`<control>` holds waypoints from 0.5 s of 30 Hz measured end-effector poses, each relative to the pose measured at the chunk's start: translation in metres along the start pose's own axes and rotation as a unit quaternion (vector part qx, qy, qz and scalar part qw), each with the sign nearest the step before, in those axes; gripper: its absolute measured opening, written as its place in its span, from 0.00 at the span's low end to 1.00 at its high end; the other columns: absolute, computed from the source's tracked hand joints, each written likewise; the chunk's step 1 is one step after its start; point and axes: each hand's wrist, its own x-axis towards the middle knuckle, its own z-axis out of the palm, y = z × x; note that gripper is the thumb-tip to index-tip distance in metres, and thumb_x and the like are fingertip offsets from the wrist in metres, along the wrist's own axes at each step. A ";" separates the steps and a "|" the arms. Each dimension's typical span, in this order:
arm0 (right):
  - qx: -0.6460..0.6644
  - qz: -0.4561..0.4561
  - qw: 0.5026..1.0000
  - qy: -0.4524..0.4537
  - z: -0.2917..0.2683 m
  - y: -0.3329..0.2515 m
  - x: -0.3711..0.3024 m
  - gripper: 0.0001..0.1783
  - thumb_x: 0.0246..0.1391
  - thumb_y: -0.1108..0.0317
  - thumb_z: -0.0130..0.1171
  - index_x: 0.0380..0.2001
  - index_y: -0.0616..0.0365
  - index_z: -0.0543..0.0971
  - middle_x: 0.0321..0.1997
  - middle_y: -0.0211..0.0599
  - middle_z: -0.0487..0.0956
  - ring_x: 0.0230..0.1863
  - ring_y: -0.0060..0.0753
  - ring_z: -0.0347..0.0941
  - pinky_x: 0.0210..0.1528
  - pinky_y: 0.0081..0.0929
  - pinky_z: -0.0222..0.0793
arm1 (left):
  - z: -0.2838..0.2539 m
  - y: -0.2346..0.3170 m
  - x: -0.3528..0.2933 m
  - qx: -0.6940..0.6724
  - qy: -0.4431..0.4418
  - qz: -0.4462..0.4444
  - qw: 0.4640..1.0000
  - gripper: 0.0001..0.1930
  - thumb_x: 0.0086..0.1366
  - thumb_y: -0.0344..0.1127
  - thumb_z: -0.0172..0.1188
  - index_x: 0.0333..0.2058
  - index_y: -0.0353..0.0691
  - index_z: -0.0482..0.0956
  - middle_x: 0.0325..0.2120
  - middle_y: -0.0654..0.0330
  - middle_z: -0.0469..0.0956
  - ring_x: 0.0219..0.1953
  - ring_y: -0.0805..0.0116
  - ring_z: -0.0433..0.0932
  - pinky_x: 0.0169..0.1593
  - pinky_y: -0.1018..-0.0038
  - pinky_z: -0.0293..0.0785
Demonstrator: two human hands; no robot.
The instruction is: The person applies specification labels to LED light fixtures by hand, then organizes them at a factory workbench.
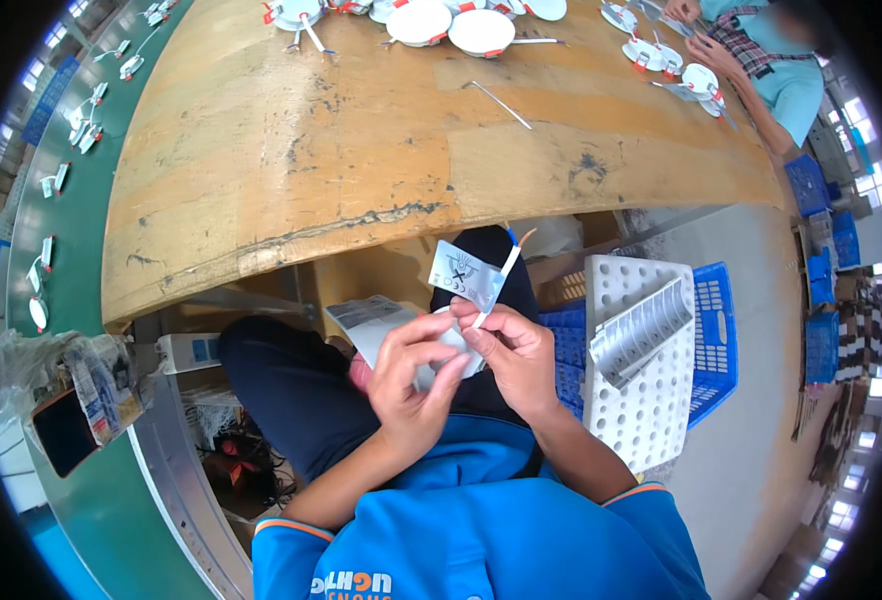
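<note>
Above my lap, both hands are at a white round downlight, mostly hidden by the fingers. My left hand is curled about the lamp's near side, thumb and fingers against it. With thumb and forefinger, my right hand pinches the lamp's white cable, whose blue and brown wire ends point up and away. A silver printed label sticks out to the left of the cable, its lower edge at the fingertips. A light grey sheet lies on my left thigh, partly behind the left hand.
A worn wooden table edge runs ahead, with several downlights and a thin rod on it. To the right, a curled label sheet rests on a perforated white board over a blue crate. A co-worker sits far right.
</note>
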 end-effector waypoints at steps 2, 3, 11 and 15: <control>0.091 0.044 0.995 -0.023 -0.009 0.004 -0.003 0.05 0.49 0.77 0.52 0.31 0.67 0.74 0.39 0.40 0.74 0.40 0.23 0.69 0.43 0.20 0.66 | -0.015 -0.009 -0.001 0.045 -0.023 0.026 0.998 0.08 0.45 0.26 0.62 0.24 0.38 0.71 0.31 0.54 0.74 0.36 0.61 0.72 0.41 0.70 0.67; 0.089 0.047 0.995 -0.019 -0.012 0.005 -0.006 0.05 0.49 0.77 0.52 0.31 0.67 0.74 0.39 0.40 0.74 0.40 0.23 0.69 0.43 0.20 0.66 | -0.021 -0.011 0.001 0.077 -0.052 -0.016 0.996 0.08 0.48 0.30 0.60 0.28 0.35 0.72 0.32 0.55 0.74 0.37 0.65 0.72 0.43 0.72 0.67; 0.097 0.108 0.988 -0.053 -0.024 0.029 -0.037 0.06 0.47 0.73 0.56 0.29 0.63 0.76 0.34 0.28 0.67 0.33 0.17 0.66 0.37 0.14 0.64 | -0.014 -0.030 0.017 -0.270 -0.251 -0.510 0.777 0.16 0.48 0.32 0.61 0.36 0.31 0.74 0.29 0.57 0.76 0.31 0.71 0.75 0.37 0.75 0.72; 0.079 0.125 0.988 -0.042 -0.031 0.034 -0.044 0.06 0.47 0.72 0.56 0.29 0.63 0.76 0.35 0.29 0.67 0.34 0.16 0.66 0.36 0.13 0.63 | -0.010 -0.037 0.015 -0.271 -0.272 -0.532 0.754 0.11 0.47 0.28 0.61 0.32 0.32 0.76 0.26 0.57 0.77 0.28 0.72 0.76 0.35 0.76 0.73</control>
